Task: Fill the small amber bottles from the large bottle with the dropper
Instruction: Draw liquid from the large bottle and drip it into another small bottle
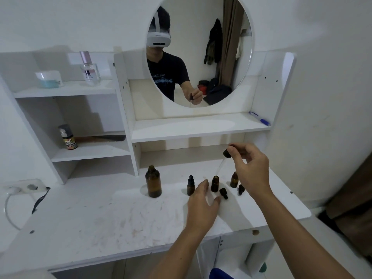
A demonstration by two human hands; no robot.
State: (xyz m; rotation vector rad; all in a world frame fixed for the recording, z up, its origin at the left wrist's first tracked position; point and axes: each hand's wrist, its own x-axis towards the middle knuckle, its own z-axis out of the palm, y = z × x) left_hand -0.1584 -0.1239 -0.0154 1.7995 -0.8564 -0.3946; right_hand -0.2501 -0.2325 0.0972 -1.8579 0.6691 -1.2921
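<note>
The large amber bottle (153, 182) stands uncapped on the white desk (100, 218). Right of it stand three small amber bottles: one capped with a dropper top (190, 185), one uncapped in the middle (215, 183), one uncapped at the right (234, 179). Two black dropper caps (223, 193) (241, 189) lie beside them. My right hand (249, 168) pinches the black bulb of the dropper (227, 153), whose clear glass tube slants down toward the middle bottle's mouth. My left hand (202, 204) hovers just in front of the middle bottle, fingers relaxed and spread, holding nothing.
A round mirror (199, 51) hangs above a shelf holding a blue pen (259, 118). Left shelves carry a perfume bottle (89, 69), a jar (49, 78) and a small dark bottle (68, 136). A wall socket with cable (22, 187) sits at the desk's left edge.
</note>
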